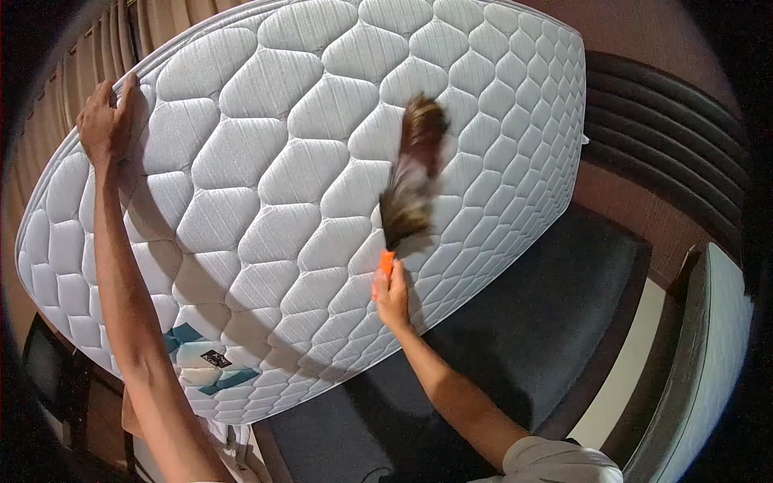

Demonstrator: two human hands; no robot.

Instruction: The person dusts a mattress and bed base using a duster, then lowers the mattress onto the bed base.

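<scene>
A white quilted mattress (306,185) stands tilted up on its edge over a dark bed base (515,314). At the upper left, my left hand (107,122) grips the mattress's top edge, its fingers partly hidden behind the rim. My right hand (391,296) is wrapped round the orange handle of a feather duster (415,173). The duster's brown and grey feathers lie against or just over the quilted face, smeared by motion; I cannot tell whether they touch. A label (213,358) with teal patches sits low on the mattress.
Behind the mattress's right end is a dark, ribbed headboard (660,121) against a brown wall. A second mattress (708,362) stands at the far right, beside a pale strip of floor (620,370). Beige curtains (88,60) hang at the upper left.
</scene>
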